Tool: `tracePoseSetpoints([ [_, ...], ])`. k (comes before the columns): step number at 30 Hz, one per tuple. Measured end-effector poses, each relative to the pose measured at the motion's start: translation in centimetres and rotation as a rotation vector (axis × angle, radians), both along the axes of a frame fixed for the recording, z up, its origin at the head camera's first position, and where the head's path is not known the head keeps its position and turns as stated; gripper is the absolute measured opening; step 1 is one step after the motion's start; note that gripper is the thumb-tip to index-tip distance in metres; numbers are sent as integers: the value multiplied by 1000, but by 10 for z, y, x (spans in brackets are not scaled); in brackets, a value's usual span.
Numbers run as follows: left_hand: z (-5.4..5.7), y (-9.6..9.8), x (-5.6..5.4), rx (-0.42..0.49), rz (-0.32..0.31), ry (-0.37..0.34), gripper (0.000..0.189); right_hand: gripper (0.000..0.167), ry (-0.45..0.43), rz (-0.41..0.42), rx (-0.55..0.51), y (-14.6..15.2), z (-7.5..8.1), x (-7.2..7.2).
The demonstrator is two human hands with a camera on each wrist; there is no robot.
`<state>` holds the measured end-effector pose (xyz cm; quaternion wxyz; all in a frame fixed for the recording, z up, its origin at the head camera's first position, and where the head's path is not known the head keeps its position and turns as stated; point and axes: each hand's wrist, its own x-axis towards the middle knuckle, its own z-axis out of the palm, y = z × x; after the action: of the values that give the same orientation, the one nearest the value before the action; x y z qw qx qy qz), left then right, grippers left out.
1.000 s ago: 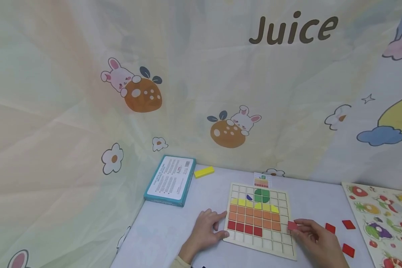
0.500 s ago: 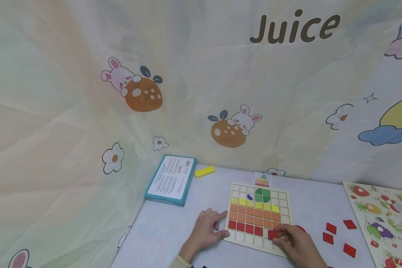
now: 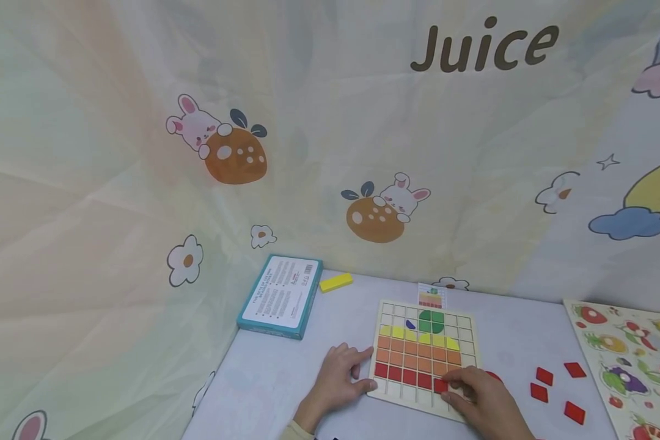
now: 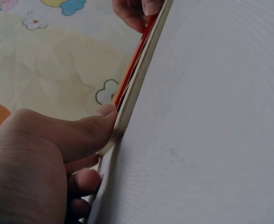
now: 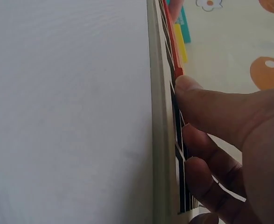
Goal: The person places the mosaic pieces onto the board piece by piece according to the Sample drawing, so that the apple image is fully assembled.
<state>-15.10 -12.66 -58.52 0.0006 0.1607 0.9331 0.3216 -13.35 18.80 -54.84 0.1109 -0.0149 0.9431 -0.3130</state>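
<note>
A square grid board lies on the table, with rows of yellow, orange and red tiles and a green shape near its top. My left hand holds the board's left edge, thumb near the lower corner and index finger farther up. In the left wrist view, that thumb lies against the rim. My right hand pinches a red square tile at the right end of the red row. The right wrist view has the thumb at the tile's edge; whether the tile sits fully flat cannot be told.
Several loose red tiles lie right of the board, before a fruit-picture sheet. A small pattern card stands behind the board. At the back left are a teal-edged box and a yellow block.
My right hand has brought a red tile leftward from the board's right edge into the red row, against the tile beside it. The left hand stays at the board's left edge.
</note>
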Motion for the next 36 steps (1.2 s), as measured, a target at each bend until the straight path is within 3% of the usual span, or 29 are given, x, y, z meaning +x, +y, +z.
tracePoseSetpoints([
  [17, 3, 0, 1, -2, 1, -4, 65, 31, 59, -33, 46, -5, -1, 1],
  [25, 2, -1, 1, 4, 7, -7, 66, 38, 48, -28, 10, -3, 0, 0],
  [30, 1, -1, 1, 6, 4, 2, 65, 38, 61, -125, -63, 21, 0, -1],
  [34, 2, 0, 1, 11, 0, 2, 65, 49, 100, -234, -1, 62, 3, -6],
  [36, 2, -1, 1, 8, -2, 5, 65, 57, 91, -249, 41, 84, 6, -7],
])
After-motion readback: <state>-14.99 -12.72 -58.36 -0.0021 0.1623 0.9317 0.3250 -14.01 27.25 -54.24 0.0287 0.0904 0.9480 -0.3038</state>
